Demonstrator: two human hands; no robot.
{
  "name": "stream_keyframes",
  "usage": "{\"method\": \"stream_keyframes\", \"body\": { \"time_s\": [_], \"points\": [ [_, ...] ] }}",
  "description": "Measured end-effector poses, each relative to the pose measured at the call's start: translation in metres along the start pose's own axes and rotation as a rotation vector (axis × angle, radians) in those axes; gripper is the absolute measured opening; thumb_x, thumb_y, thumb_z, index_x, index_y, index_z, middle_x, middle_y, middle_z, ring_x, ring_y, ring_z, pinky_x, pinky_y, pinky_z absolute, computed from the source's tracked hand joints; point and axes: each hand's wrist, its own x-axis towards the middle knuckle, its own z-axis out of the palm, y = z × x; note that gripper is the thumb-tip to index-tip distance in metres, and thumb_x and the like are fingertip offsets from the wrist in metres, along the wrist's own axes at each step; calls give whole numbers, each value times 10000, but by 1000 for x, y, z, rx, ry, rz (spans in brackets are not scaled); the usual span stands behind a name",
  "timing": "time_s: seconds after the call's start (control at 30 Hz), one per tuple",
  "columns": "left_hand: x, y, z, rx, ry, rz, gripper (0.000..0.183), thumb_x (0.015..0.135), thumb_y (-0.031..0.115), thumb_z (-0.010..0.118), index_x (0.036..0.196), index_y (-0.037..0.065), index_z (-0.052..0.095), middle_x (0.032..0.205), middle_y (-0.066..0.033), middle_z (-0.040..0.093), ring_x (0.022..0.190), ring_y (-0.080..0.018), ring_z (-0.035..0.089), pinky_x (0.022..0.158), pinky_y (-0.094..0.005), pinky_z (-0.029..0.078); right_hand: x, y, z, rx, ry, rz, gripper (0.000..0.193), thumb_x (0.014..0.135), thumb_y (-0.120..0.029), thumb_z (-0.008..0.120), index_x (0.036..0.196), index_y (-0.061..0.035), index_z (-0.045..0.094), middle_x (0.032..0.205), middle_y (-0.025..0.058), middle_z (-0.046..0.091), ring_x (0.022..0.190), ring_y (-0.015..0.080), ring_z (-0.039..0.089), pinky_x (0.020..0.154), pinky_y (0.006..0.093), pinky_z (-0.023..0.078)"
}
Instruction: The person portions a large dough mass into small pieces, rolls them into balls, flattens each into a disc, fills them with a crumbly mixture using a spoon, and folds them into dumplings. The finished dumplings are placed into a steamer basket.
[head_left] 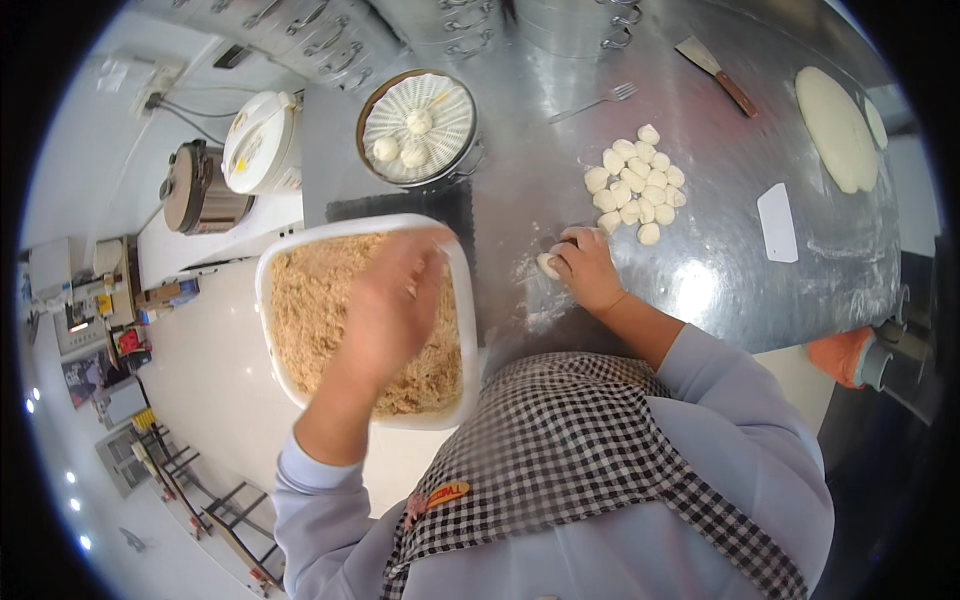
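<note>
My left hand (392, 305) is over a white tub (265, 300) of light brown, crumbly-looking filling (310, 320). Motion smears its fingers, so whether they hold anything is unclear. On the floured metal table my right hand (588, 268) is closed, its curled fingers on a small white dough piece (547, 266) that shows at their left side. Just beyond this hand lies a cluster of several small dough pieces (630, 180). Farther left, a round steamer tray (372, 110) with a pale ribbed liner (420, 92) bears three white buns (413, 156).
A fork (595, 102) and a wooden-handled scraper (735, 92) lie toward the table's far side. At right are a large dough slab (838, 130) and a white card (777, 224). Stacked metal steamers (560, 30) line the back. A brown cooker (195, 190) stands at left.
</note>
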Motion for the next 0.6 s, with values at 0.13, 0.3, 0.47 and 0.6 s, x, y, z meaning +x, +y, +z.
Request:
{"method": "stream_keyframes", "body": {
  "time_s": [0.13,0.3,0.47,0.6],
  "points": [
    [-51,25,29,-225,-135,-306,230,924,42,669,1152,26,697,1070,-140,716,888,-201,697,762,-298,551,3,-40,-26,793,-393,742,177,964,-173,648,1037,-12,633,976,83,671,922,177,626,811,319,509],
    [-89,27,62,-277,59,-524,236,910,104,702,1131,21,710,965,-123,730,828,-193,691,742,-299,550,17,-124,-53,1174,-509,749,214,991,-186,632,1063,14,620,976,59,681,898,108,630,797,272,520],
    [-124,13,39,-87,-24,-529,258,917,179,717,1099,-4,708,865,-97,724,763,-148,661,696,-299,524,25,-161,-60,1345,-686,755,316,988,-214,640,1189,30,632,1062,92,699,971,149,661,871,294,531],
    [-143,25,13,-494,-7,-793,178,927,159,698,1024,11,711,809,-97,679,706,-128,593,661,-265,486,26,-173,-59,1118,-898,591,343,989,-207,635,1229,38,628,1132,116,703,988,156,664,884,294,528]
  ]
}}
